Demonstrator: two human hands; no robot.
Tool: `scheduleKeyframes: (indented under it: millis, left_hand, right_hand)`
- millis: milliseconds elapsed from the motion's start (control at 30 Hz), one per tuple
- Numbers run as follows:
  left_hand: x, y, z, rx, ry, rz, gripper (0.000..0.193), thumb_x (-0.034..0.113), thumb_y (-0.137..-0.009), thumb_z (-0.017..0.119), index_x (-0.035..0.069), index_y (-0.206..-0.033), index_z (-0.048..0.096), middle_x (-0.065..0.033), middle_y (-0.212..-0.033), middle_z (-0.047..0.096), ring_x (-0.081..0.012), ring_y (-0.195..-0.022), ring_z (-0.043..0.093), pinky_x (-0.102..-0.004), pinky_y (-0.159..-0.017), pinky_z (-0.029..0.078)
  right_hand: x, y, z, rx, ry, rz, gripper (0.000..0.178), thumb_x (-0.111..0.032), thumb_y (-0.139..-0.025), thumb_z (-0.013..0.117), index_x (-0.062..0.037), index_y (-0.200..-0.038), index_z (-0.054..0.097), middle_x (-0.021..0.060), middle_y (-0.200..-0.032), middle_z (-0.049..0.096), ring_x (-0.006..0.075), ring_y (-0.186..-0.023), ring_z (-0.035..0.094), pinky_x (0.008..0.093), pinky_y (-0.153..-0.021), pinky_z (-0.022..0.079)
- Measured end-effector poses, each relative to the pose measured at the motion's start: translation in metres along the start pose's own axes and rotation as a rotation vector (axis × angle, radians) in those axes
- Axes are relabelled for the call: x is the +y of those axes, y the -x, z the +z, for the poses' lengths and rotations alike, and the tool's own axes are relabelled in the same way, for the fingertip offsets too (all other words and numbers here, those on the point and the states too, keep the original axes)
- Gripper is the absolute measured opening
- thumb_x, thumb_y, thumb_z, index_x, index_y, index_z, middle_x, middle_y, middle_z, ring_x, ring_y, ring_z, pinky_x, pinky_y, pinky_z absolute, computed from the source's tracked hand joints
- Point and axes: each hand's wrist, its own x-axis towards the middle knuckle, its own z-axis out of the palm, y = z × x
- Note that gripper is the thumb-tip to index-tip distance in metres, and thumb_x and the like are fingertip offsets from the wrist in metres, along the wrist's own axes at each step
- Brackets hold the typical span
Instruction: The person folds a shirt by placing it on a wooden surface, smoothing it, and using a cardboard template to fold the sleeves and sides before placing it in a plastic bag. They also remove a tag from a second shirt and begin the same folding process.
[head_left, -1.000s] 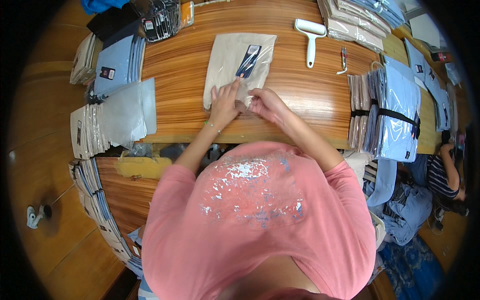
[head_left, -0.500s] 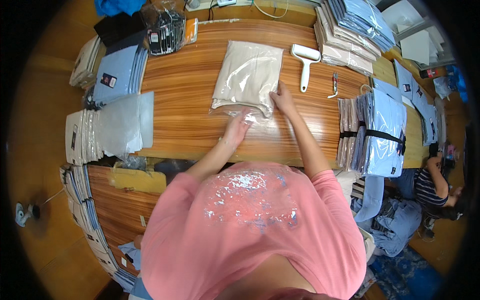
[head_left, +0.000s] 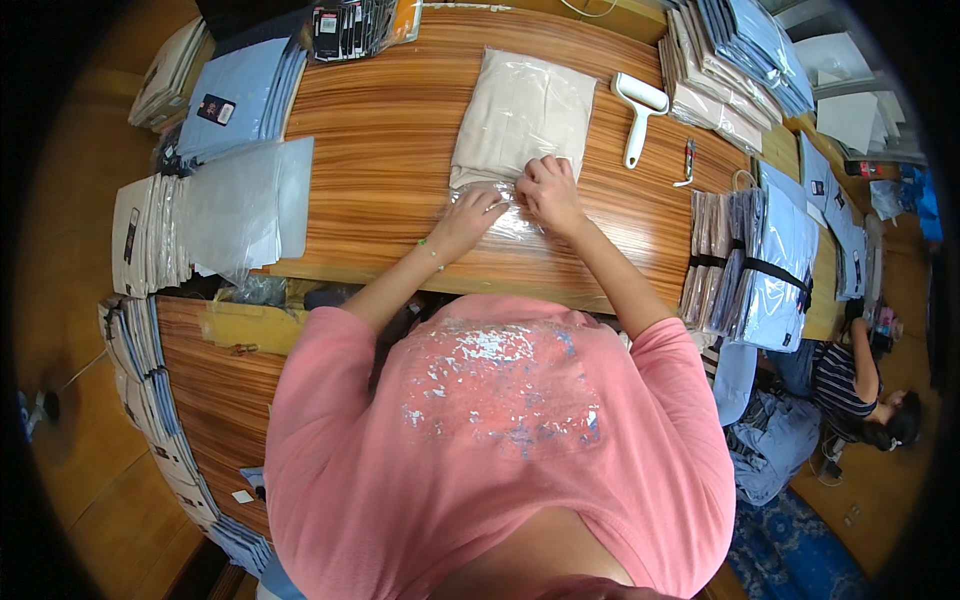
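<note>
A folded beige garment [head_left: 525, 115] lies flat inside a clear plastic bag [head_left: 520, 222] on the wooden table. The bag's loose end points toward me, below the garment's near edge. My left hand [head_left: 468, 220] is closed on the left side of that loose plastic, with its fingers bent. Close beside it, my right hand [head_left: 552, 195] curls its fingers on the plastic at the garment's near right edge. Its fingertips are partly hidden under the knuckles. To the right of the bag rests a white lint roller [head_left: 637, 115].
A small red cutter [head_left: 689, 162] lies right of the roller. Bagged garment stacks [head_left: 775, 265] bound with black straps stand at the right, more stacks [head_left: 715, 85] behind. Clear bags [head_left: 255, 205] and blue garments [head_left: 240, 95] occupy the left. Another person [head_left: 850, 380] is at far right.
My right hand has come off the garment's right edge and moved down-left onto the bag's loose end. My left hand has turned palm-down on the plastic. The whole view has shifted slightly.
</note>
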Motion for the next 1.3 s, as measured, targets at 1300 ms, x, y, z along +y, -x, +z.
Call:
scheduleKeyframes:
  millis: [1300]
  left_hand:
    - [-0.006, -0.02, -0.05, -0.849, 0.453, -0.231, 0.042, 0.027, -0.085, 0.056, 0.005, -0.12, 0.053, -0.0171, -0.106, 0.059, -0.0283, -0.099, 0.057, -0.0364, -0.086, 0.044]
  right_hand:
    - [0.004, 0.008, 0.013, 0.228, 0.018, 0.293, 0.05, -0.013, -0.07, 0.067, -0.0122, -0.118, 0.051, 0.0126, -0.117, 0.052, 0.0273, -0.117, 0.045, 0.0463, -0.097, 0.031]
